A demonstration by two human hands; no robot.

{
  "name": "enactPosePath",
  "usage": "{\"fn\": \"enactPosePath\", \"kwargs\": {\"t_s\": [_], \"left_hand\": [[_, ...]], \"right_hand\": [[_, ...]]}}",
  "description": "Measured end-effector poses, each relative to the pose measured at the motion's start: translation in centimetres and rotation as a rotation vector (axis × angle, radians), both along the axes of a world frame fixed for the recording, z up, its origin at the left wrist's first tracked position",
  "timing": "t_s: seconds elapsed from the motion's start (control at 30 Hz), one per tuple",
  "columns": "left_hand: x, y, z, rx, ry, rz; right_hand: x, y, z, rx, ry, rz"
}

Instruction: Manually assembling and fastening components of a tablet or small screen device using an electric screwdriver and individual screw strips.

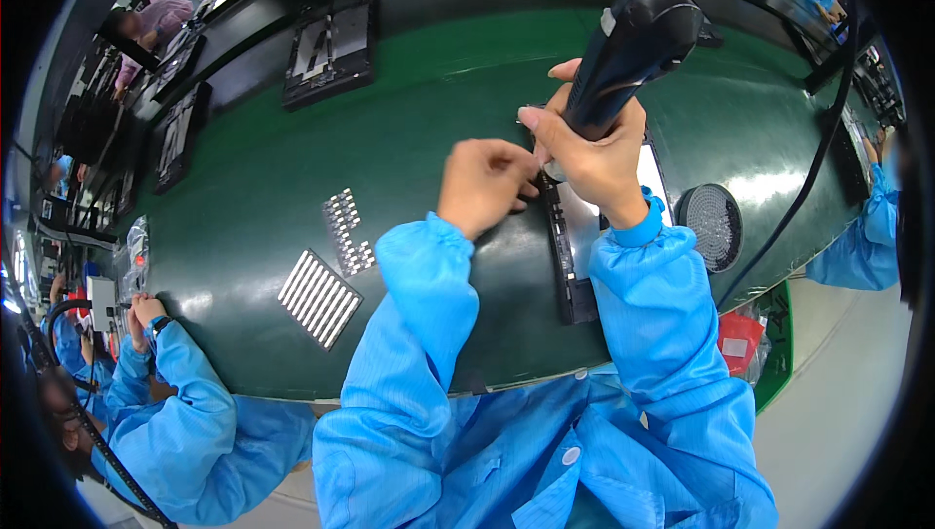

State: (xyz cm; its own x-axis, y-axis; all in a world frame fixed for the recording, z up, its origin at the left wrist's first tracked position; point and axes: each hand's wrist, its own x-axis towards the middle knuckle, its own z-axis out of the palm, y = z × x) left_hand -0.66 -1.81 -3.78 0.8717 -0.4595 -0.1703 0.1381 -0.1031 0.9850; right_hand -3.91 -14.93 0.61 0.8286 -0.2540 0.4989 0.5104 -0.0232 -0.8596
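My right hand (599,154) is wrapped round a black electric screwdriver (623,61), which leans over the work with its lower end pointing down. Beneath it lies a flat black device frame (573,276) with silver and white panels, partly covered by my right hand and sleeve. My left hand (485,183) is at the frame's upper left edge, close to the screwdriver's lower end. Its fingers are bent and pressed together; whatever they pinch is too small to make out. The screwdriver's tip is hidden behind my fingers.
Left of my arms lie a sheet of white strips (319,298) and a sheet of small pieces (349,232). A round black tray of tiny parts (709,227) stands right. Another black frame (331,47) lies far back. A cable (813,164) hangs at right; co-workers sit both sides.
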Motion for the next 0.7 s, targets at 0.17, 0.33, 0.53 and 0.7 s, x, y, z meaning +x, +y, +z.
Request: {"fn": "enactPosePath", "kwargs": {"t_s": [0.17,0.33,0.53,0.7], "left_hand": [[0.2,6.9,2.0,0.129,-0.339,0.274],[-4.4,7.3,0.7,0.749,-0.512,0.255],[-4.1,7.4,-0.6,0.720,-0.625,0.184],[-3.4,8.5,-0.9,0.628,-0.554,0.161]], "right_hand": [[-0.1,-0.8,0.9,0.048,-0.021,0.048],[-2.3,-4.9,3.7,0.081,-0.108,-0.043],[-7.7,-12.8,3.7,0.095,-0.139,-0.232],[-10.6,-17.4,0.5,0.123,-0.103,-0.349]]}}
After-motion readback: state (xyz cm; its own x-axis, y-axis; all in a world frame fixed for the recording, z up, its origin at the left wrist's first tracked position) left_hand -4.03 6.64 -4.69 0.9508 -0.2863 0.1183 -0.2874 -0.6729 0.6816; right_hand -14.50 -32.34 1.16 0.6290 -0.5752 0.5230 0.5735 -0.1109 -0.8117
